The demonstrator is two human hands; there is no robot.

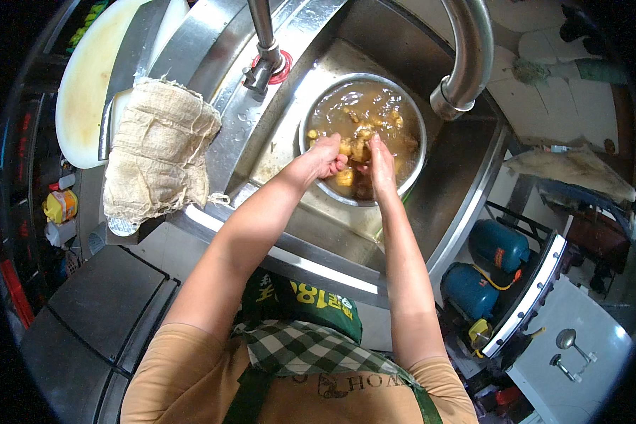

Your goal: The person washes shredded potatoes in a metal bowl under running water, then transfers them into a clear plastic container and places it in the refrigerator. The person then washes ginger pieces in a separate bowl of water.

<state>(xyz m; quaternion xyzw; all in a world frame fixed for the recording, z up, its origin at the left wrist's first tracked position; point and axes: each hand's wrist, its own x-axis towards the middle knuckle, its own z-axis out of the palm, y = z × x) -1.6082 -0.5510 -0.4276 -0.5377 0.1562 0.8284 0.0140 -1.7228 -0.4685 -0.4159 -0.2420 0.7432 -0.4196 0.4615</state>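
Note:
A round metal basin (423, 139) of murky brown water stands in a stainless steel sink (275, 153). Pieces of knobbly yellowish root (359, 150), which look like ginger, lie in the water. At the basin's near left side is my left hand (329, 155), its fingers curled next to some roots; whether it grips one cannot be told. My right hand (380, 165) is at the right of the roots, fingers extended and palm facing inward, partly in the water. The undersides of both hands are partly hidden.
A thick curved faucet (464, 79) hangs over the sink's right side, and a thinner tap (265, 58) rises from its back left ledge. Left of the sink are a folded beige cloth (159, 148), a cleaver (132, 47) and a round cutting board (87, 100). Blue gas cylinders (498, 245) stand lower right.

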